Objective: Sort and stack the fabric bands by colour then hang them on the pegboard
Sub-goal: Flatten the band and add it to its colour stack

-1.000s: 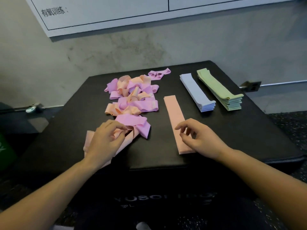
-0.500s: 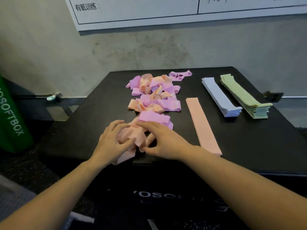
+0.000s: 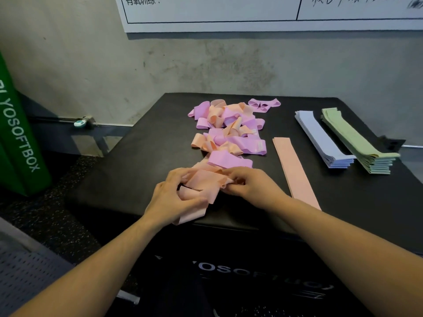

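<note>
Head view: a person's left hand [image 3: 170,197] and right hand [image 3: 250,187] meet at the near edge of a black tabletop [image 3: 137,161], both with fingers curled round a crumpled peach band [image 3: 201,181]; its loose tail [image 3: 191,216] droops over that front edge; just behind the hands a tangled heap of pink and peach bands [image 3: 229,131] runs back toward the far edge, with one pink band [image 3: 264,104] lying apart at the rear; to the right of the hands a single flat peach strip [image 3: 294,170] reaches almost to the front edge; farther right, side by side, stand a pale blue stack [image 3: 320,138] and a green stack [image 3: 357,143], the green one close to the right edge; bare black surface lies left of the heap; a green padded box [image 3: 18,138] stands on the floor at left, and a whiteboard [image 3: 229,10] hangs on the wall behind.
</note>
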The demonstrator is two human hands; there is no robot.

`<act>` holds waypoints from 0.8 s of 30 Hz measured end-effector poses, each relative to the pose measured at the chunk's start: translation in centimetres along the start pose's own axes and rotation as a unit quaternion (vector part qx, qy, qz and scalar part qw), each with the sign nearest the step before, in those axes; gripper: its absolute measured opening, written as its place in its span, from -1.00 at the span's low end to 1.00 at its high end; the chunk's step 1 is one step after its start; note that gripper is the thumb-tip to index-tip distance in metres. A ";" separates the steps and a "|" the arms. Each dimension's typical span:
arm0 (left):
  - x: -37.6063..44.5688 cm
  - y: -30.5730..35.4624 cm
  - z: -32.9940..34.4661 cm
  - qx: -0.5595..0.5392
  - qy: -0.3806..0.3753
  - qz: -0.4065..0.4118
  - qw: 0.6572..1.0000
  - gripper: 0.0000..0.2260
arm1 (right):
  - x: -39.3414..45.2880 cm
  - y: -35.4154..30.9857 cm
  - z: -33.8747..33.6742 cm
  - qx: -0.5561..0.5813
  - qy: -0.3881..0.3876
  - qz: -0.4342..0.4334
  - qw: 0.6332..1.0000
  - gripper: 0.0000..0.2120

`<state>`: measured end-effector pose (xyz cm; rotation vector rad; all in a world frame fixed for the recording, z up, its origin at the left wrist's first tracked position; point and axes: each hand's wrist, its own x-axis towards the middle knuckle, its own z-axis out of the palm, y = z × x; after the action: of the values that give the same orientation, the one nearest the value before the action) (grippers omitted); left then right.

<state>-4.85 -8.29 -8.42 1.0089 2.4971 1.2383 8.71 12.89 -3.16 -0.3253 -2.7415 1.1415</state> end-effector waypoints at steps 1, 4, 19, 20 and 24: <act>0.0 0.0 0.0 -0.009 -0.005 -0.009 1.000 -0.28 | -0.2 0.0 -0.5 0.030 -0.008 0.027 0.999 -0.95; -0.1 0.1 -0.1 0.010 0.000 0.025 1.000 -0.47 | -0.8 -0.1 -1.5 0.076 -0.006 0.061 0.995 -0.91; 0.1 0.2 0.3 -0.040 0.051 0.017 0.998 -0.84 | -2.6 -0.2 -3.2 0.326 0.194 0.158 0.911 -0.88; 0.1 0.2 0.4 -0.032 0.048 0.017 0.998 -0.84 | -2.6 -0.2 -3.5 0.369 0.195 0.159 0.895 -0.91; 0.6 0.4 0.4 -0.025 0.049 0.010 0.998 -0.91 | -2.5 -0.3 -4.2 0.450 0.168 0.189 0.857 -0.52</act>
<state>-4.92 -7.45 -8.28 0.9870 2.5200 1.3801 12.03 14.96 -0.17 -0.8264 -1.6216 2.0561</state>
